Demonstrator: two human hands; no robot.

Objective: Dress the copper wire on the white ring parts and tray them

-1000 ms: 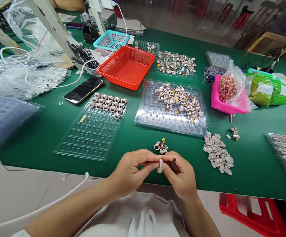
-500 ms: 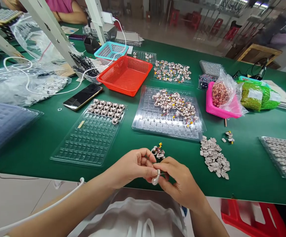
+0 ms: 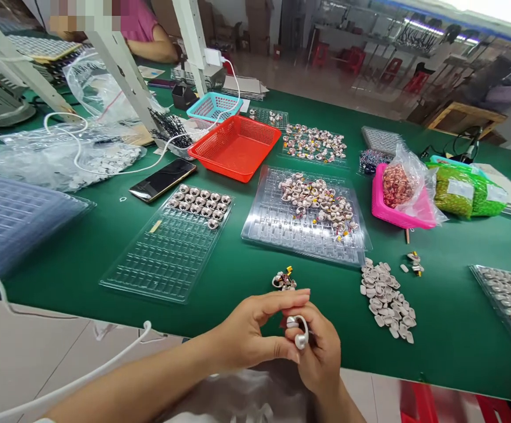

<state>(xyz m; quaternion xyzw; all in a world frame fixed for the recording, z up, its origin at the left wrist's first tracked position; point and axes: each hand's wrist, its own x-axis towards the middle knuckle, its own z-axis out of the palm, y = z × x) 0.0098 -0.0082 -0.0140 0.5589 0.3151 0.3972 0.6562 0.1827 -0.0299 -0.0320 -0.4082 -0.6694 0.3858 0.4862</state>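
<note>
Holds one earpiece in the right hand, with fingers curled closed about it, close to the table's near edge. Shows nothing gripped in the left hand, with thumb and fingers well apart around the same earpiece; cannot tell whether touching it. Taking clock directions from that earpiece: can count about sixteen pieces at ten, in one clear tray; at half past eleven, near, one wired clump, too tangled to count; at twelve, one piled tray, uncountable; at half past two, one heap of caps, with one loose cap beside it. Farther off, can count two baskets at eleven, one red, one blue.
</note>
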